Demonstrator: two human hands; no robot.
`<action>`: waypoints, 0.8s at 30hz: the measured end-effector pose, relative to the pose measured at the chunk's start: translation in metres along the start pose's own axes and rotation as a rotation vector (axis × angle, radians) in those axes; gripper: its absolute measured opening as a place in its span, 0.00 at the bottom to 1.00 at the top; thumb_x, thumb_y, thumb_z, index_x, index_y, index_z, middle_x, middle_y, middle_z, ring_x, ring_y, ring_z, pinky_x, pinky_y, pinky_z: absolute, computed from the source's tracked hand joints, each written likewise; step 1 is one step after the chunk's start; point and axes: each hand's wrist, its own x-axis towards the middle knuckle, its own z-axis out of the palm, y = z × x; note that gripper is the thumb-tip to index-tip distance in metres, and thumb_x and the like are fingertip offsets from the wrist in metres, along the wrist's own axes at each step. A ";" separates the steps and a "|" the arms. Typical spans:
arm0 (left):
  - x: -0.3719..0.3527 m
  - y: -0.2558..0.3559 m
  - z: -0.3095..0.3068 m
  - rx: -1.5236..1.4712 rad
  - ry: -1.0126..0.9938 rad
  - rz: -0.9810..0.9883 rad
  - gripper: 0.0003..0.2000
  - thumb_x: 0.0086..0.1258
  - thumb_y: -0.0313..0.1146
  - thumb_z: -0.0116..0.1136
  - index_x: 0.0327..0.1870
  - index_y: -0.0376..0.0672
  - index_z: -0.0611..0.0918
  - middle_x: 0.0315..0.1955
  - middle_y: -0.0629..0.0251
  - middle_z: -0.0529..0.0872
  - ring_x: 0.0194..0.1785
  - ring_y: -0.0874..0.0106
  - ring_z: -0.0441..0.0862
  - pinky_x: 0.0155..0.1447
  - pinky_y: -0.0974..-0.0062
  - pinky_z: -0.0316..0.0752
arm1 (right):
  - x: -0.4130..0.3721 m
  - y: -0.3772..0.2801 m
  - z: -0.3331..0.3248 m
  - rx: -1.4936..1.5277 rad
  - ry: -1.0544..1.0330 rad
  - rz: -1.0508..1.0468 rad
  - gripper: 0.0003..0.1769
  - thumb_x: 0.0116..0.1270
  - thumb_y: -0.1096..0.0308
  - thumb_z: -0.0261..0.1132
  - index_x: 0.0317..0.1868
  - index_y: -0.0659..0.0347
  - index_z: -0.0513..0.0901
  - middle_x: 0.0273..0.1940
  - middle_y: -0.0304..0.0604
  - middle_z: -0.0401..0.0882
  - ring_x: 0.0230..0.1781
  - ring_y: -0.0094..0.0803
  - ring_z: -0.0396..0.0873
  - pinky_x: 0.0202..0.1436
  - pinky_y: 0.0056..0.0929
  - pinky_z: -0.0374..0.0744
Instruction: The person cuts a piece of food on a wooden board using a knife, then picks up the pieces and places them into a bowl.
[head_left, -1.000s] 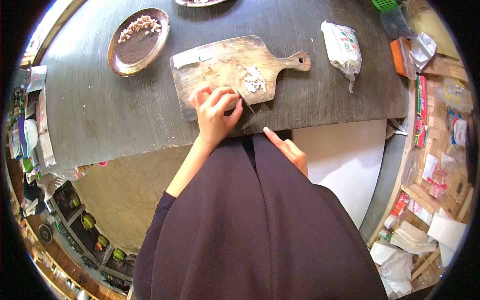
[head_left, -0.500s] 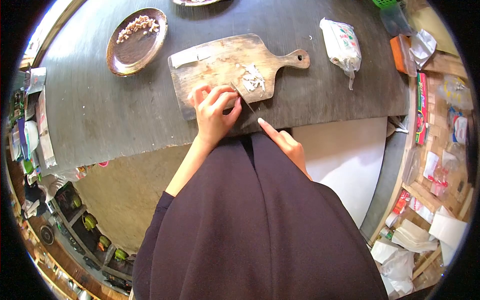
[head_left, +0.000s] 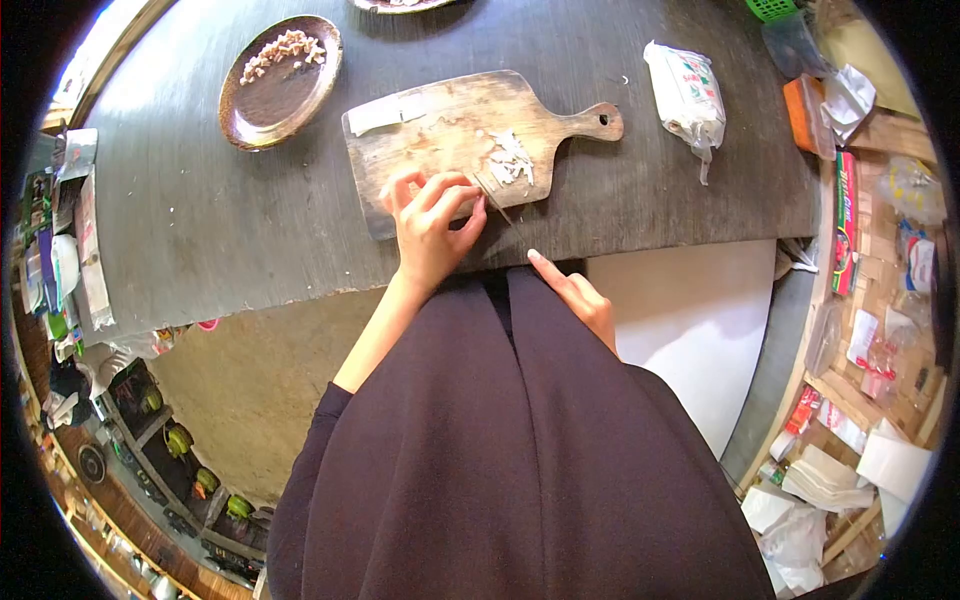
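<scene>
A wooden cutting board [head_left: 450, 130] lies on the dark table with its handle to the right. My left hand [head_left: 432, 218] is closed over its near edge, fingertips bent together beside the blade; what they pinch is hidden. The thin blade of a knife [head_left: 503, 205] slants across the near edge, right of those fingertips. My right hand [head_left: 580, 297] is closed around the knife's handle end, index finger stretched toward the blade; the handle itself is hidden. Chopped white strips [head_left: 511, 158] lie in a small pile on the board. At its far left corner is a flat white slab [head_left: 387, 113].
A brown plate [head_left: 262, 118] with small diced pieces [head_left: 285, 50] stands beyond the board at left. Right of the board lies a white plastic packet [head_left: 688, 92]. Another plate [head_left: 405, 4] is cut off at the top. Papers and packages [head_left: 830, 475] lie along the right side.
The knife has shifted slightly, and my right hand has moved a little right and toward me. My left hand stays in its place on the board. The whole view has shifted slightly.
</scene>
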 end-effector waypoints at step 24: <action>0.000 0.002 -0.001 0.001 -0.003 -0.012 0.09 0.53 0.29 0.77 0.35 0.53 0.89 0.42 0.78 0.91 0.52 0.64 0.74 0.62 0.63 0.61 | 0.005 0.004 0.011 0.003 -0.002 0.010 0.36 0.64 0.72 0.70 0.73 0.34 0.80 0.28 0.41 0.68 0.22 0.39 0.78 0.30 0.41 0.80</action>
